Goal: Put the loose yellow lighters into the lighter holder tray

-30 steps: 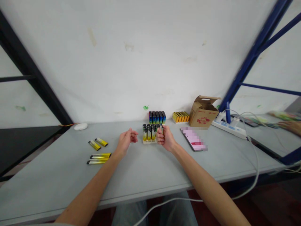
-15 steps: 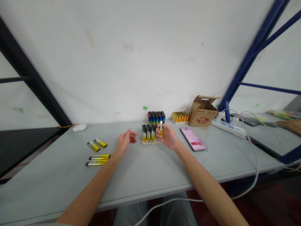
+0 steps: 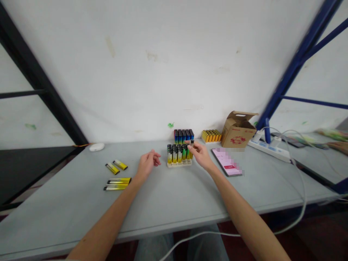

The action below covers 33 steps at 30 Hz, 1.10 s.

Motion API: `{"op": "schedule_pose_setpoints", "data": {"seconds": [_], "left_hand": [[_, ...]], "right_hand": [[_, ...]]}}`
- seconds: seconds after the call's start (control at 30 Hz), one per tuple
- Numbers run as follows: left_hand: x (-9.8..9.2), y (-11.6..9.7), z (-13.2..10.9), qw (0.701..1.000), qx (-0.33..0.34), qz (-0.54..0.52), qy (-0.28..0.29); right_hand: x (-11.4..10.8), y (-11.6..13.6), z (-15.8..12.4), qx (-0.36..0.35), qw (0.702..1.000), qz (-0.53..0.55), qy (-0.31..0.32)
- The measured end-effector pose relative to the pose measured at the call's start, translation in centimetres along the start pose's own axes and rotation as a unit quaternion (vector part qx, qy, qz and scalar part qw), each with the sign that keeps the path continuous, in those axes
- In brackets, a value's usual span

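Observation:
My right hand [image 3: 199, 155] reaches to the right end of a small tray of yellow-and-green lighters [image 3: 177, 155]. Its fingertips pinch the black top of a lighter [image 3: 191, 145] that stands upright at that end of the tray. My left hand [image 3: 148, 163] hovers just left of the tray, with fingers loosely curled and nothing in them. On the grey table [image 3: 174, 195], far left of that hand, lie several loose yellow lighters [image 3: 116, 183].
Behind the tray stand a block of blue lighters [image 3: 183, 136] and a block of orange lighters [image 3: 211, 135]. A cardboard box [image 3: 237, 130], a phone [image 3: 227, 162], a power strip [image 3: 269, 148] and a white cable [image 3: 299, 188] lie to the right. A white round object [image 3: 97, 146] sits at the back left.
My right hand went from gripping the lighter in a fist beside the tray to setting it upright at the tray's right end, fingers now only on its top. The left hand barely moved.

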<state>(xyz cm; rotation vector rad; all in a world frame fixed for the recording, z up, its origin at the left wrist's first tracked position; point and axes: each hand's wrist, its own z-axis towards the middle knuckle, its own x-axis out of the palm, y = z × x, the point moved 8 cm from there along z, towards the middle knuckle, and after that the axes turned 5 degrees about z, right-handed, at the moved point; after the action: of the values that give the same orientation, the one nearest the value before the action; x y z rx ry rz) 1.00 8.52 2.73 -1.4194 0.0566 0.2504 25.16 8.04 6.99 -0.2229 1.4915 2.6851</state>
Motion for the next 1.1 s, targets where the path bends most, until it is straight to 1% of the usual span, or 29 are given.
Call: {"op": "schedule_pose_setpoints", "data": {"seconds": [0.17, 0.27, 0.37, 0.5, 0.63, 0.77, 0.83, 0.9, 0.97, 1.0, 1.1], "left_hand": [[0.1, 0.2, 0.2, 0.998, 0.041, 0.043, -0.004], [-0.1, 0.0, 0.2, 0.994, 0.071, 0.082, -0.011], [-0.3, -0.3, 0.2, 0.988, 0.089, 0.124, -0.015], [-0.2, -0.4, 0.0, 0.981, 0.096, 0.166, -0.014], [-0.3, -0.1, 0.1, 0.977, 0.095, 0.192, -0.020], [-0.5, 0.4, 0.4, 0.977, 0.092, 0.189, -0.032], [-0.5, 0.3, 0.5, 0.977, 0.091, 0.191, -0.032], [-0.5, 0.0, 0.3, 0.971, 0.092, 0.218, -0.033], [-0.7, -0.5, -0.2, 0.949, 0.089, 0.298, -0.050], [-1.0, -0.8, -0.6, 0.928, 0.083, 0.355, -0.070], [-2.1, -1.7, -1.6, 0.843, 0.058, 0.514, -0.147]], "right_hand": [[-0.3, -0.2, -0.3, -0.016, 0.996, -0.092, -0.018], [0.1, -0.1, -0.6, -0.029, 0.987, -0.158, 0.018], [0.5, 0.2, -0.9, -0.057, 0.978, -0.192, 0.056], [0.7, 0.6, -1.0, -0.093, 0.971, -0.211, 0.069], [0.5, -0.1, -0.9, -0.068, 0.973, -0.213, 0.059], [0.2, -0.5, -0.8, -0.043, 0.974, -0.218, 0.044], [0.3, -0.5, -0.9, -0.038, 0.973, -0.224, 0.042], [0.3, -0.5, -0.9, -0.034, 0.973, -0.223, 0.041], [0.2, -0.5, -1.0, -0.027, 0.975, -0.219, 0.036], [0.2, -0.5, -1.0, -0.026, 0.975, -0.219, 0.033], [0.2, -0.5, -1.0, -0.036, 0.973, -0.226, 0.031]]}}
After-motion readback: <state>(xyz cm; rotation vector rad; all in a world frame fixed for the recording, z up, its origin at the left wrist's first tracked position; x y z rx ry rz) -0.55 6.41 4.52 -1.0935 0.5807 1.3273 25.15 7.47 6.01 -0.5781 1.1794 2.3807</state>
